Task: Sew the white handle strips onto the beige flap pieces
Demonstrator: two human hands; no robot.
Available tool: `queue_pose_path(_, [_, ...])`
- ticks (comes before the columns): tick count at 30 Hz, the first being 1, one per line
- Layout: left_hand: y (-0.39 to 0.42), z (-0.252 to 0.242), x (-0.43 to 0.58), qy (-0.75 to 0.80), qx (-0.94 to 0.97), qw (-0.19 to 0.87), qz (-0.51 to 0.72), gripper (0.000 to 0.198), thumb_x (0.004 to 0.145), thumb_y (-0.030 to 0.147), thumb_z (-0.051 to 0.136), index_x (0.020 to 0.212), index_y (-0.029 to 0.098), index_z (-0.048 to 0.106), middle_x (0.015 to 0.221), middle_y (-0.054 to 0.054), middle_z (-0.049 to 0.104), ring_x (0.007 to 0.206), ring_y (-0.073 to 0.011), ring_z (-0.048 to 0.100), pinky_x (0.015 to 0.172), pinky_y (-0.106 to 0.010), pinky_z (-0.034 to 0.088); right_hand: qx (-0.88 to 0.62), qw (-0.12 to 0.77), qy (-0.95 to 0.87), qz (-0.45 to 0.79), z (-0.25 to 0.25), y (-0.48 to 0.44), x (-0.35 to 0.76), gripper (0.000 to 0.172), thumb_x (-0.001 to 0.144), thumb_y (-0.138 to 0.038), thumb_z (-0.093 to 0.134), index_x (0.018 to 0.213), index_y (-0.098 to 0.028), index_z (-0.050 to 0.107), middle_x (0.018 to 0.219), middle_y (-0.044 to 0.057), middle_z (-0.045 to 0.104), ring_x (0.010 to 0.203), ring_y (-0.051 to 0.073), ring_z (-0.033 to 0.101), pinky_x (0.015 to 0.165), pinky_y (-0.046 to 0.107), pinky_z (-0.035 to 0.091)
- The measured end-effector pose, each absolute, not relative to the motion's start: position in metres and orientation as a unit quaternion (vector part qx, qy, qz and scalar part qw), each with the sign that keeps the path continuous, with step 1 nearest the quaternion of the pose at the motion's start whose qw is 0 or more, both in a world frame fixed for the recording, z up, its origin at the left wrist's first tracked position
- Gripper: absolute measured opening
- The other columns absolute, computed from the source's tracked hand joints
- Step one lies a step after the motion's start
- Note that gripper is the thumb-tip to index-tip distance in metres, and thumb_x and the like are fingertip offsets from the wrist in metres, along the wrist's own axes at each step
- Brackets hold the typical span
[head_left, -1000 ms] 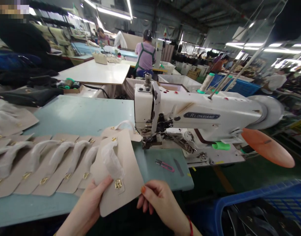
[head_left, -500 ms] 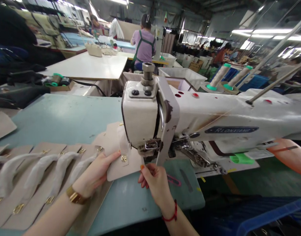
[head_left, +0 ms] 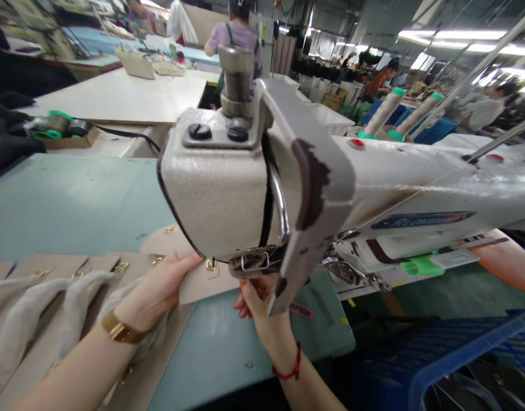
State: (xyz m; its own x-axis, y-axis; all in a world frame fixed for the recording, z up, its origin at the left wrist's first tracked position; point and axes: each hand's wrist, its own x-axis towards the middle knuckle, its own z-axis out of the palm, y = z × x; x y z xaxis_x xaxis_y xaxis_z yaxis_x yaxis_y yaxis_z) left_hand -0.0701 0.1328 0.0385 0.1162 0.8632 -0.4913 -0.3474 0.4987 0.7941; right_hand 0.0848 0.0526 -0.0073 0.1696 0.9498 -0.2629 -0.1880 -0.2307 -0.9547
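Observation:
A beige bag panel (head_left: 196, 286) with gold metal fittings lies beneath the head of a white sewing machine (head_left: 215, 200). My left hand (head_left: 161, 285), a gold watch at its wrist, grips the panel's left edge with the thumb on top. At the panel's right edge, close by the presser foot area, the thumb and fingers of my right hand (head_left: 262, 305) are pinched together; the machine's guard bar partly covers this hand. The needle and the stitching point are hidden behind the machine head. Left of my hands, several similar panels (head_left: 93, 265) with wrapped handles lie overlapped.
A pink-handled tool (head_left: 301, 310) lies on the blue-green table (head_left: 219, 354) right of my right hand. A blue crate (head_left: 416, 371) stands at lower right. Thread cones (head_left: 384, 114) rise behind the machine. A co-worker in purple (head_left: 234, 37) sits beyond a white table (head_left: 116, 94).
My view has come closer to the machine, whose head looms larger and covers more of the panel. Both hands keep their hold on the panel's edges.

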Motion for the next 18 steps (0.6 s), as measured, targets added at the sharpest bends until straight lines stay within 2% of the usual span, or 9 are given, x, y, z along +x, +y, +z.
queue_pose_path(4, [0.132,0.023,-0.082,0.508,0.256,0.715,0.407,0.023,0.064,0.014,0.078,0.056,0.014,0.056,0.05,0.003,0.062,0.044,-0.009,0.053,0.045,-0.017,0.046,-0.569,0.522,-0.332,0.542,-0.004,0.052,0.083,0.034,0.081,-0.042,0.063,0.064,-0.014,0.057,0.052,0.001,0.06,0.04,0.006,0.048,0.043,0.016,0.037])
queue_pose_path(7, [0.126,0.015,-0.094,0.502,0.295,0.736,0.346,0.013,0.071,0.02,0.076,0.071,0.012,0.066,0.066,-0.001,0.071,0.058,-0.0143,0.064,0.054,-0.019,0.052,-0.574,0.512,-0.333,0.546,-0.008,0.05,0.08,0.039,0.083,-0.047,0.062,0.065,-0.013,0.059,0.054,0.002,0.061,0.04,0.006,0.048,0.041,0.015,0.034])
queue_pose_path(9, [0.122,0.013,-0.1,0.489,0.368,0.741,0.276,0.015,0.075,0.023,0.074,0.081,0.01,0.069,0.07,-0.003,0.072,0.058,-0.0142,0.063,0.049,-0.016,0.047,-0.56,0.498,-0.344,0.566,-0.013,0.049,0.076,0.047,0.084,-0.055,0.058,0.064,-0.012,0.06,0.056,0.004,0.063,0.04,0.006,0.049,0.04,0.014,0.033])
queue_pose_path(12, [0.118,0.015,-0.105,0.472,0.467,0.717,0.212,0.02,0.08,0.028,0.069,0.074,0.009,0.069,0.059,-0.002,0.067,0.045,-0.0078,0.051,0.04,-0.012,0.035,-0.534,0.493,-0.364,0.582,-0.021,0.048,0.071,0.059,0.087,-0.063,0.05,0.066,-0.01,0.066,0.062,0.008,0.067,0.042,0.007,0.051,0.04,0.015,0.037])
queue_pose_path(14, [0.119,0.017,-0.105,0.465,0.488,0.707,0.213,0.023,0.081,0.029,0.069,0.068,0.01,0.068,0.057,-0.001,0.065,0.043,-0.0065,0.047,0.041,-0.012,0.035,-0.53,0.499,-0.371,0.577,-0.024,0.047,0.068,0.063,0.089,-0.065,0.047,0.068,-0.01,0.068,0.064,0.009,0.068,0.042,0.006,0.051,0.041,0.016,0.038])
queue_pose_path(18, [0.123,0.017,-0.103,0.462,0.49,0.709,0.211,0.024,0.078,0.033,0.071,0.066,0.013,0.068,0.059,-0.004,0.065,0.045,-0.0093,0.048,0.042,-0.016,0.039,-0.533,0.501,-0.374,0.57,-0.021,0.048,0.067,0.063,0.09,-0.064,0.047,0.065,-0.01,0.068,0.062,0.009,0.068,0.041,0.006,0.05,0.042,0.016,0.037])
